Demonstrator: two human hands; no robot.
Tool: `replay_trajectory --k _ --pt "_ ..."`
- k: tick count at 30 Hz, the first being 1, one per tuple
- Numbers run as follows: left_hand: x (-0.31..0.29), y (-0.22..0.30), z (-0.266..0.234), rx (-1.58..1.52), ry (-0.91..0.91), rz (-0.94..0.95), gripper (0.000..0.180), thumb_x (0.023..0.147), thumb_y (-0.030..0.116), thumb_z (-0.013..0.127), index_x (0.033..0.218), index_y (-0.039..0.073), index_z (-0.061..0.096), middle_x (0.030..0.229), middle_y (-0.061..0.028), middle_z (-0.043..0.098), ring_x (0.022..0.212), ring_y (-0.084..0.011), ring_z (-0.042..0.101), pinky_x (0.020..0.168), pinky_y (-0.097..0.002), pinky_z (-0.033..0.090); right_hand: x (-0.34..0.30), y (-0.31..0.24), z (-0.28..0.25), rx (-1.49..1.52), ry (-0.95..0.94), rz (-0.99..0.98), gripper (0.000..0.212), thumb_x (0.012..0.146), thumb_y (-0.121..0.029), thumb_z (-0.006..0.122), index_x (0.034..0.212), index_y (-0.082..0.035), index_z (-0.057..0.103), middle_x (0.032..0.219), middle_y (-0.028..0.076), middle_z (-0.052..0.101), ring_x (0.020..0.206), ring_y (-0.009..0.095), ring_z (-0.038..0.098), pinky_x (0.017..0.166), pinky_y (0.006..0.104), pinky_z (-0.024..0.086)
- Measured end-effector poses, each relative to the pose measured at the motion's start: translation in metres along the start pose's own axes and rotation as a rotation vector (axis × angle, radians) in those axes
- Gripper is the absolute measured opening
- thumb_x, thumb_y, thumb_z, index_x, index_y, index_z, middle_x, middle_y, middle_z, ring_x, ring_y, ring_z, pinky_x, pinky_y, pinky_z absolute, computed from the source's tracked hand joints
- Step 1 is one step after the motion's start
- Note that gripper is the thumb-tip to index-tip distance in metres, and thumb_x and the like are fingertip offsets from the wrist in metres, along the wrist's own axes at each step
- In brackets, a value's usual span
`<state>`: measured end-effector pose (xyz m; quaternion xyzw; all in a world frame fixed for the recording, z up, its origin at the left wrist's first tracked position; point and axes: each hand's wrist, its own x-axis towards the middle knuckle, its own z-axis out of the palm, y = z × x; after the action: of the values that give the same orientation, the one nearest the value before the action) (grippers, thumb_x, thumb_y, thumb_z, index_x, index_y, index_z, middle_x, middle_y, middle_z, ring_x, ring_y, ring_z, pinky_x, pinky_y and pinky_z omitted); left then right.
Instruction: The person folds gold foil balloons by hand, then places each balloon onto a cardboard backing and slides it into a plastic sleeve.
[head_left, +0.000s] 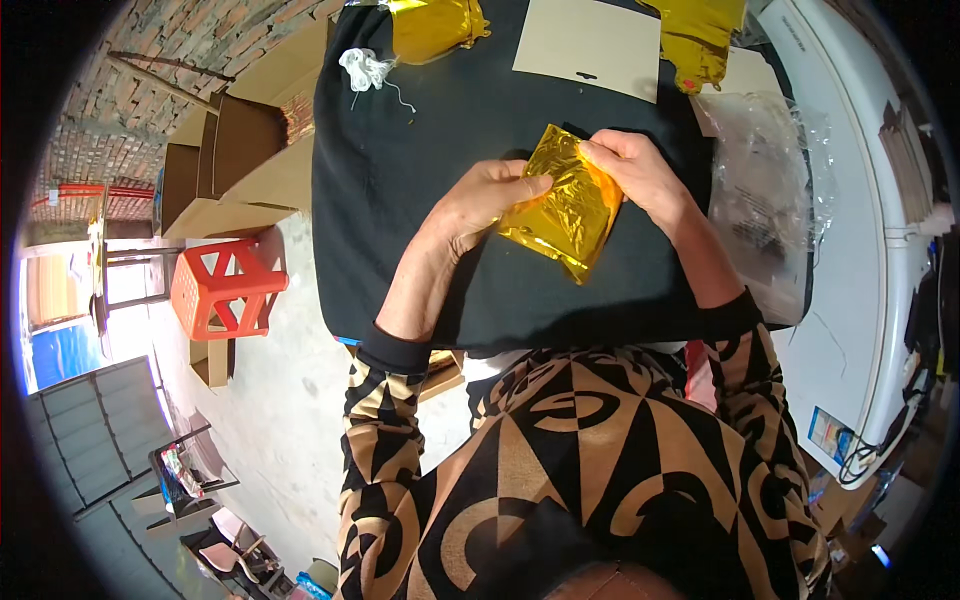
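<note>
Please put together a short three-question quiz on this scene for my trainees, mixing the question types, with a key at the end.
1. True or false: the red stool stands to the person's left of the table.
2. Multiple choice: what are the left hand and right hand holding?
A) a blue cup
B) a gold foil piece
C) a wooden spoon
3. Fill in the blank: the white bundle with a loose strand lies on a ____ cloth.

Key: 1 true; 2 B; 3 black.
</note>
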<state>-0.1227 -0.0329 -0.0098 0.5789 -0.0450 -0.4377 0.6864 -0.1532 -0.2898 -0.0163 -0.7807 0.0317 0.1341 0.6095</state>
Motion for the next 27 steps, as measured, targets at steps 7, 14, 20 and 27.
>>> replay_trajectory --k 7,14,20,27 --pt "-0.004 -0.002 0.004 -0.183 0.135 0.063 0.034 0.109 0.016 0.07 0.132 -0.008 0.069 0.114 -0.0126 0.079 0.097 -0.0184 0.078 0.087 -0.0305 0.064 0.01 0.012 0.009 -0.059 0.339 -0.293 0.025 0.109 -0.023 0.069 0.119 0.0 0.069 0.1 0.009 0.075 0.092 0.012 0.068 0.083 0.0297 0.056" --pt "-0.011 -0.003 -0.001 -0.267 0.253 0.11 0.03 0.11 0.017 0.068 0.13 -0.006 0.071 0.112 -0.012 0.08 0.094 -0.0186 0.079 0.087 -0.0298 0.064 0.001 0.005 0.006 -0.153 0.36 -0.342 0.024 0.105 -0.014 0.073 0.124 -0.002 0.065 0.114 0.005 0.072 0.108 0.015 0.069 0.093 0.0308 0.056" --pt "-0.016 -0.01 -0.013 -0.353 0.251 0.17 0.026 0.11 0.018 0.069 0.128 0.0 0.071 0.116 -0.0091 0.08 0.098 -0.0168 0.078 0.091 -0.0307 0.064 0.034 0.006 -0.01 -0.798 0.578 -0.574 0.039 0.097 -0.016 0.078 0.131 -0.005 0.064 0.133 0.013 0.068 0.128 0.032 0.063 0.107 0.0446 0.05" --pt "-0.033 -0.009 -0.023 -0.374 0.337 0.228 0.024 0.109 0.016 0.069 0.125 -0.002 0.074 0.115 -0.0085 0.08 0.095 -0.0151 0.077 0.088 -0.0287 0.061 0.095 0.012 -0.035 -1.298 0.553 -0.644 0.051 0.096 -0.02 0.079 0.141 -0.006 0.063 0.136 0.015 0.067 0.134 0.035 0.06 0.11 0.0469 0.051"
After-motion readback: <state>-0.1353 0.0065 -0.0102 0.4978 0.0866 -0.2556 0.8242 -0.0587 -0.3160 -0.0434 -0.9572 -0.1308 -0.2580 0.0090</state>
